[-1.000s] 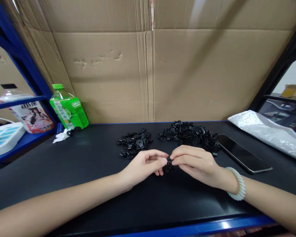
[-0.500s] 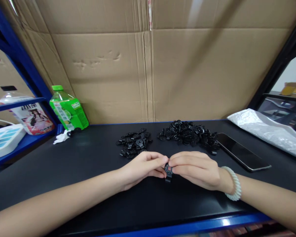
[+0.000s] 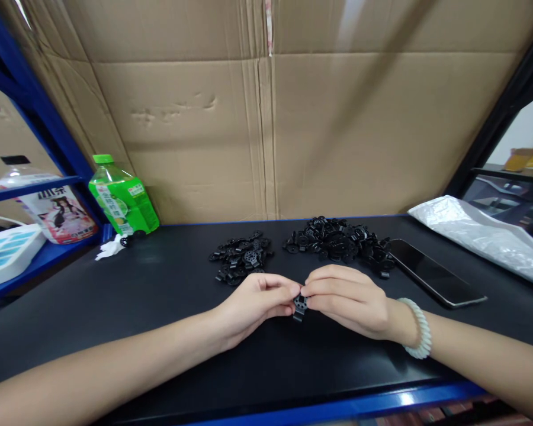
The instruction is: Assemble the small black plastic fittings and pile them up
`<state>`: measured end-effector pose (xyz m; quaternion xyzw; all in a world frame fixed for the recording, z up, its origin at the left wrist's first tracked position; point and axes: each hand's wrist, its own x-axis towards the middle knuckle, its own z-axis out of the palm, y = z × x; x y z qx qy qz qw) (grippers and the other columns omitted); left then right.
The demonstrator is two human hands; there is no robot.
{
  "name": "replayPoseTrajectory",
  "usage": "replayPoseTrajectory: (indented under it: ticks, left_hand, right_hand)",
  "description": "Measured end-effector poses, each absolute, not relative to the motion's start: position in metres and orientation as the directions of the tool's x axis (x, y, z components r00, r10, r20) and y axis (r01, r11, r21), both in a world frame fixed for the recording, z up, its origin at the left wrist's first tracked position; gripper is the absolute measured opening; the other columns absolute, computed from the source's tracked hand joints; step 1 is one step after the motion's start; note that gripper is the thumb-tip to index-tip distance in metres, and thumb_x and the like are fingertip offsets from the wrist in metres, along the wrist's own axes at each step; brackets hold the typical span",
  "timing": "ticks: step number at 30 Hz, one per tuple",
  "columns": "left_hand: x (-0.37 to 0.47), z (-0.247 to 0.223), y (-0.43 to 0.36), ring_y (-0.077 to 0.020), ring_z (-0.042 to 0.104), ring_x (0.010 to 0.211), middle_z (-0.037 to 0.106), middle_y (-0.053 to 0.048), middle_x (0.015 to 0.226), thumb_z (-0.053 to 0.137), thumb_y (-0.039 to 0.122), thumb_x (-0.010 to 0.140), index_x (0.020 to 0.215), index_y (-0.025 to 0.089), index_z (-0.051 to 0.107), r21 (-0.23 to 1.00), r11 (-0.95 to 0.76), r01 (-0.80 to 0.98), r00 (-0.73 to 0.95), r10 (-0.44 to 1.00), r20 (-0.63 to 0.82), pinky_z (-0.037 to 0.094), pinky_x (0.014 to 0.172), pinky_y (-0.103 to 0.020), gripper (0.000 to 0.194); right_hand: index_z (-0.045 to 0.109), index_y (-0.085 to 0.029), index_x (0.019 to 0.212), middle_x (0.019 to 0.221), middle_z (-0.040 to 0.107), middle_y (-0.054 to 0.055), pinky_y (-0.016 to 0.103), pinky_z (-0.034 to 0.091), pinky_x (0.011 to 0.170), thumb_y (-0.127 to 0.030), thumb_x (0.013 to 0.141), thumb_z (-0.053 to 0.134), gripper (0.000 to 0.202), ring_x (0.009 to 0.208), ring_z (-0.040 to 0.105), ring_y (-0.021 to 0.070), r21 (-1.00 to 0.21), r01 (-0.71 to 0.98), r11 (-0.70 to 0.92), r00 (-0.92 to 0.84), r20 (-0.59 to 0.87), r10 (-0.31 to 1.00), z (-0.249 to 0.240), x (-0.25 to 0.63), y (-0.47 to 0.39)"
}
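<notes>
And the small black part (image 3: 299, 303) had turned into clearer view than a second earlier, pinched by left hand (image 3: 258, 303) and right hand (image 3: 357, 303) over the tabletop (image 3: 160, 290), seemingly still being worked.

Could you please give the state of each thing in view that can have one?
Left hand: pinching black part
Right hand: pinching same part
Black part: held
Black pieces: loose, in two piles
Phone: flat, screen dark
Green bottle: capped
Black-capped bottle: closed
Silvery bag: contents unclear
</notes>
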<state>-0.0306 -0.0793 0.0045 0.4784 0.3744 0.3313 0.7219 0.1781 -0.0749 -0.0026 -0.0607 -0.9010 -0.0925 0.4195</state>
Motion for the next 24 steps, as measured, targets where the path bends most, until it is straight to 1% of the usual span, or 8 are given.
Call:
replayPoseTrajectory:
  ticks: [2,5,7,9,10,12,17,24]
  left_hand:
    - [-0.029,0.003,-0.081,-0.009,0.058,0.067,0.069,-0.001,0.073,0.081,0.024,0.068,0.08,0.013,0.076,0.95,0.271,-0.155,0.422,0.888,-0.185,0.048,0.073,-0.023,0.017]
    - [-0.028,-0.001,-0.085,-0.0121,0.062,0.071,0.073,-0.004,0.081,0.081,0.027,0.067,0.088,0.014,0.077,0.973,0.173,-0.156,0.3,0.946,-0.12,0.051,0.076,-0.027,0.025]
    - [-0.028,-0.004,-0.087,-0.0142,0.064,0.072,0.075,-0.005,0.082,0.08,0.028,0.068,0.09,0.015,0.077,0.988,0.103,-0.114,0.238,0.968,-0.074,0.053,0.077,-0.029,0.026]
    - [-0.027,-0.006,-0.089,-0.0163,0.066,0.073,0.076,-0.006,0.083,0.078,0.029,0.069,0.09,0.015,0.077,0.997,0.046,-0.064,0.207,0.978,-0.031,0.054,0.076,-0.03,0.025]
    - [-0.027,-0.007,-0.09,-0.0174,0.066,0.074,0.077,-0.006,0.084,0.078,0.029,0.07,0.09,0.015,0.077,0.999,0.024,-0.045,0.204,0.979,-0.015,0.055,0.076,-0.031,0.024]
    - [-0.026,-0.008,-0.092,-0.0196,0.068,0.076,0.077,-0.006,0.084,0.077,0.029,0.07,0.088,0.016,0.078,1.0,-0.005,-0.022,0.209,0.978,0.01,0.056,0.075,-0.032,0.023]
    - [-0.024,-0.009,-0.092,-0.0227,0.07,0.078,0.077,-0.006,0.084,0.076,0.03,0.07,0.088,0.015,0.077,1.0,-0.024,-0.003,0.227,0.974,0.024,0.057,0.077,-0.036,0.023]
    - [-0.023,-0.009,-0.091,-0.0187,0.069,0.072,0.077,-0.005,0.081,0.074,0.025,0.071,0.086,0.013,0.077,0.999,-0.015,-0.03,0.232,0.973,0.021,0.058,0.074,-0.031,0.019]
  right_hand:
    - [0.062,-0.015,0.098,0.094,0.068,0.01,0.036,0.056,0.077,-0.004,0.087,0.051,0.019,0.093,0.061,0.0202,0.008,0.207,0.978,-0.628,0.768,0.127,-0.004,0.176,-0.074]
    - [0.058,-0.018,0.103,0.097,0.064,0.009,0.033,0.054,0.075,-0.008,0.088,0.048,0.02,0.086,0.06,0.0171,-0.351,0.281,0.893,-0.52,0.727,0.449,-0.005,0.173,-0.075]
    - [0.056,-0.017,0.099,0.087,0.063,0.006,0.026,0.051,0.063,-0.018,0.091,0.048,0.012,0.074,0.059,0.014,-0.62,0.304,0.724,-0.483,0.554,0.678,-0.005,0.171,-0.076]
    - [0.057,-0.016,0.087,0.074,0.061,0.002,0.021,0.043,0.052,-0.029,0.094,0.048,0.017,0.061,0.053,0.0109,-0.769,0.315,0.557,-0.531,0.343,0.774,-0.005,0.17,-0.076]
    - [0.057,-0.016,0.081,0.069,0.06,0.001,0.02,0.039,0.051,-0.033,0.094,0.048,0.024,0.058,0.05,0.01,-0.798,0.322,0.51,-0.565,0.271,0.78,-0.005,0.17,-0.075]
    - [0.056,-0.015,0.074,0.065,0.059,-0.001,0.02,0.035,0.051,-0.037,0.094,0.049,0.03,0.056,0.047,0.0093,-0.81,0.331,0.484,-0.603,0.213,0.769,-0.007,0.169,-0.075]
    - [0.057,-0.015,0.072,0.063,0.057,-0.001,0.021,0.033,0.053,-0.038,0.095,0.045,0.035,0.055,0.044,0.0097,-0.819,0.328,0.471,-0.609,0.197,0.768,-0.008,0.17,-0.074]
    - [0.058,-0.015,0.074,0.064,0.057,-0.001,0.022,0.033,0.054,-0.038,0.096,0.043,0.036,0.056,0.044,0.0102,-0.823,0.306,0.479,-0.62,0.209,0.756,-0.007,0.17,-0.076]
